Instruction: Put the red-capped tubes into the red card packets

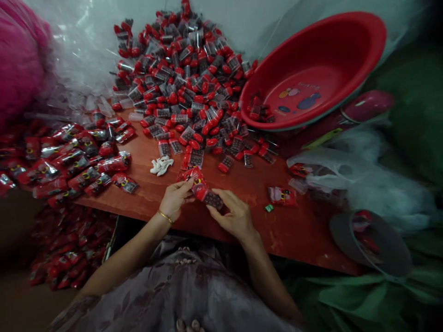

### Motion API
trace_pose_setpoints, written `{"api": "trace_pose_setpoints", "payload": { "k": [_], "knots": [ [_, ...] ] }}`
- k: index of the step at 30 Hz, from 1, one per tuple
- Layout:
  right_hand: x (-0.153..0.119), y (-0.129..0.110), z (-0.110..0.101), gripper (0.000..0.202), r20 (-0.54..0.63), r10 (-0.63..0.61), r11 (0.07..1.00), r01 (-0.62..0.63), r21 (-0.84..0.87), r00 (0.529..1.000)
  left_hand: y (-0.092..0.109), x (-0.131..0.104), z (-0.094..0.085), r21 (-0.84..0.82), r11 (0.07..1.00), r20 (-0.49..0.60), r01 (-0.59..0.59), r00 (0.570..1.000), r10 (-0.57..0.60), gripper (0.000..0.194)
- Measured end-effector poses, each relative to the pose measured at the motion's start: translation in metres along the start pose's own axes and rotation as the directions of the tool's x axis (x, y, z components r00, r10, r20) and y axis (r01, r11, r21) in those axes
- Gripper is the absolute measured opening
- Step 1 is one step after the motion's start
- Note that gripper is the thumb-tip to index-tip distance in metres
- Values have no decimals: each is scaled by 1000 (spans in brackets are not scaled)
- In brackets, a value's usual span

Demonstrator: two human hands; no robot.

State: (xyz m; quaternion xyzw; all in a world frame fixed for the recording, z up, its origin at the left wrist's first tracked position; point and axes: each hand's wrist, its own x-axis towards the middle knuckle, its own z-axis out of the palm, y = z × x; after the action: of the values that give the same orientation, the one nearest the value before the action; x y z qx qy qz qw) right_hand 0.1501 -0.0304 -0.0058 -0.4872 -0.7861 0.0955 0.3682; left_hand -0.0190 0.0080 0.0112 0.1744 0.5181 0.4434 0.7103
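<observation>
Near the front edge of the reddish table [238,189], my left hand [176,199] pinches a red printed wrapper [194,177]. My right hand [234,213] has its thumb and fingers closed on a small clear container of dark pieces [212,199]. The container's red end lies against the wrapper, between the two hands; whether it is inside the wrapper's mouth I cannot tell. Just beyond my hands rises a large pile of similar red-capped containers [187,87]. A crumpled white item [161,165] lies to the left of the wrapper.
Filled red packets [72,161] cover the left side, with more below the table [69,249]. A red basin [311,74] leans at the back right. A single packet [282,196], a tiny green item [269,208], plastic bags [377,180] and a grey bin [341,237] are on the right.
</observation>
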Motion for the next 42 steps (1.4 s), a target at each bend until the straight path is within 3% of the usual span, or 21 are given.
{"api": "trace_pose_setpoints", "payload": {
  "k": [5,10,16,21,26,31,34,38,40,42],
  "knots": [
    [-4,0,6,34,-26,49,999,-49,23,998,-2,1,-5,104,993,45,-48,998,44,50],
    [-4,-4,14,33,-67,113,991,-107,79,991,-4,3,-6,130,991,93,2,996,-14,48],
    [1,-14,30,29,-162,219,976,-213,50,962,-16,1,-3,11,1000,42,-9,999,9,46],
    [6,-21,38,29,-102,251,959,-233,159,963,-24,0,0,-98,991,92,-91,991,100,42],
    [14,-26,41,30,-74,317,923,-289,253,946,-16,7,0,-131,981,84,-145,984,156,31],
    [9,-22,45,27,21,433,786,-389,481,901,-3,8,-7,-106,992,177,-65,981,83,28],
    [4,-20,49,19,95,525,664,-477,576,846,-8,6,-6,-82,993,198,-85,975,100,30],
    [9,-19,55,20,136,541,584,-487,650,830,-15,3,-6,-83,992,293,-100,949,120,32],
    [15,-16,58,24,101,528,620,-464,633,843,-13,2,-9,-68,994,322,-86,941,103,31],
    [23,-12,61,31,-16,500,731,-412,545,866,-8,1,-15,-64,997,330,-52,942,71,30]
  ]
}}
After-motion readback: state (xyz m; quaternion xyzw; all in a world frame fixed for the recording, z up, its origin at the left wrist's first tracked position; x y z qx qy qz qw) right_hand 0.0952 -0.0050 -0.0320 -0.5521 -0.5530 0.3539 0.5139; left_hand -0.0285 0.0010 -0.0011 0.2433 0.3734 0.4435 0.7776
